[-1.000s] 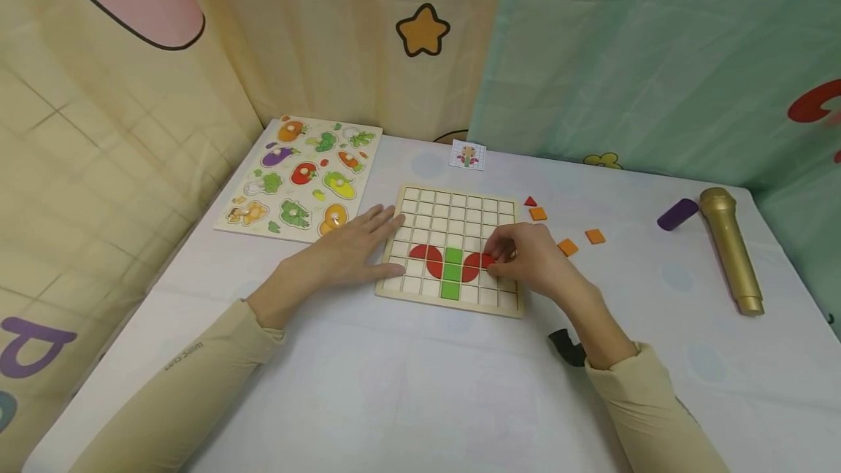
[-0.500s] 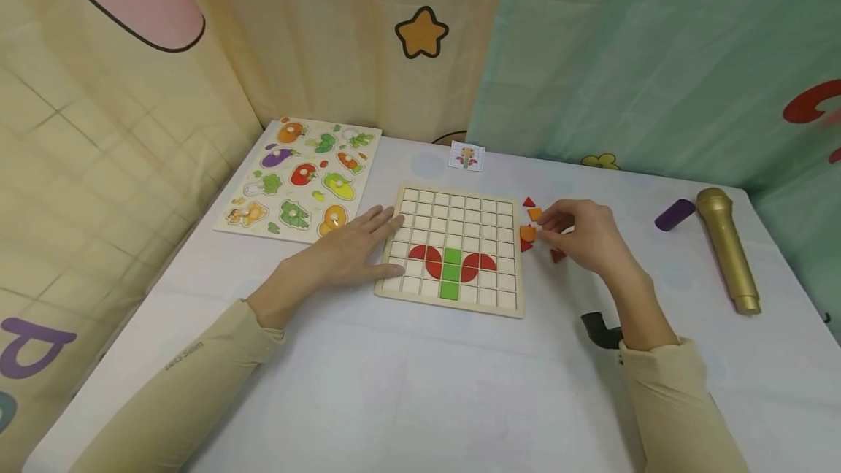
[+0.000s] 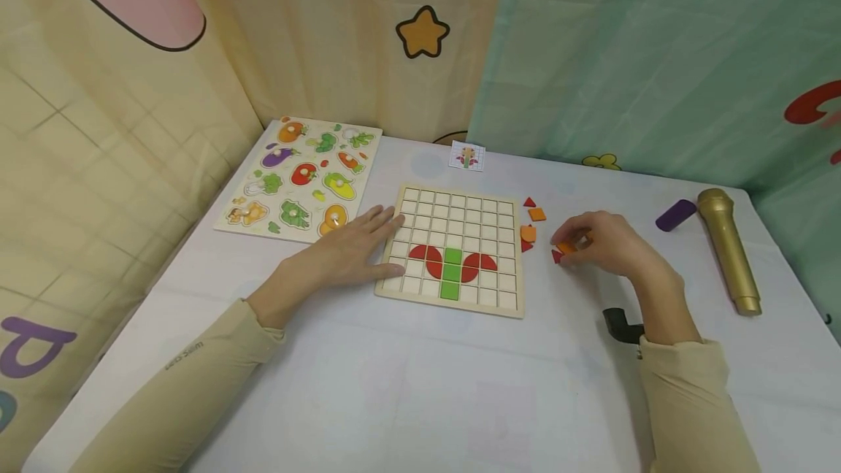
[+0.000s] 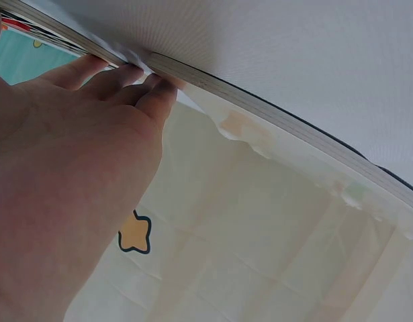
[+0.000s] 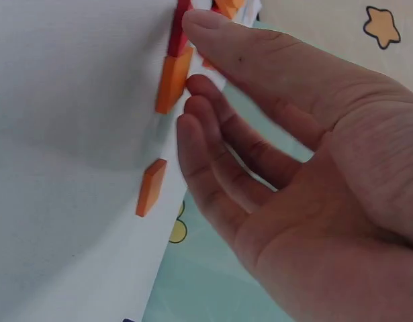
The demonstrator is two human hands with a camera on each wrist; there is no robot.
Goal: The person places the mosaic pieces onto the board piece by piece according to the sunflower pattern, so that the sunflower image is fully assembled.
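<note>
Table: white cloth (image 3: pixel 407 385), cartoon curtains behind; vegetable puzzle (image 3: pixel 298 177) far left.
Left hand (image 3: pixel 342 250): flat, fingers straight, pressing grid board (image 3: pixel 453 199).
Right hand (image 3: pixel 607 243): fingers curled over orange square tile (image 3: pixel 566 247), seemingly pinching it, right of board.

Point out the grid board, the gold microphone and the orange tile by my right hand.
grid board (image 3: pixel 453 210): head view, empty upper cells.
gold microphone (image 3: pixel 728 247): head view, mid handle.
orange tile (image 3: pixel 565 247): head view, visible top face.

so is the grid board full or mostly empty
Mostly empty: the grid board holds only red pieces and green squares near its front.
</note>
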